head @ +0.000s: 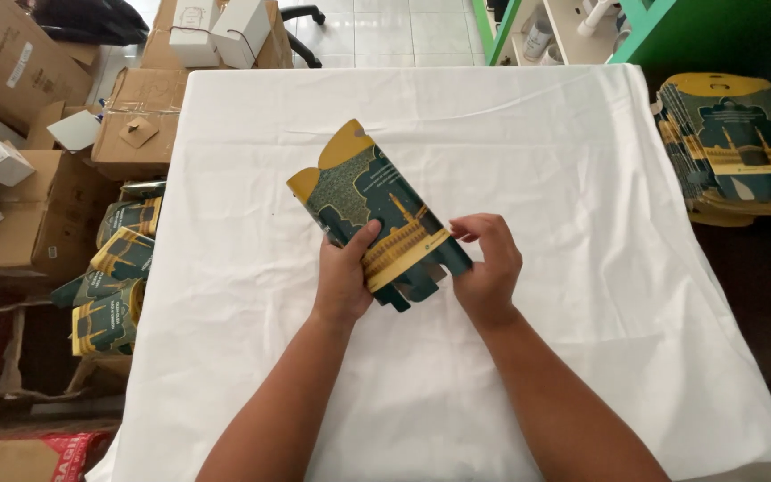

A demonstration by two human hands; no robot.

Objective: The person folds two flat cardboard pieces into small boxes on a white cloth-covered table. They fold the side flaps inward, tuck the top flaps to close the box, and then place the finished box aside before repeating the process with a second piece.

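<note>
A dark green and gold printed cardboard box [369, 198], partly folded, is held tilted above the white cloth-covered table [528, 152]. My left hand [343, 278] grips its near left side, thumb on the printed face. At the box's lower right edge my right hand [488, 266] pinches the bottom flaps with its fingertips. The flaps under the box are partly hidden by both hands.
A stack of flat green and gold box blanks [732, 147] lies at the table's right. Assembled boxes of the same print [116, 272] pile on the floor at left, among brown cartons [24, 210]. Small white boxes [223, 29] sit on a far carton. Green shelving [671, 31] stands behind.
</note>
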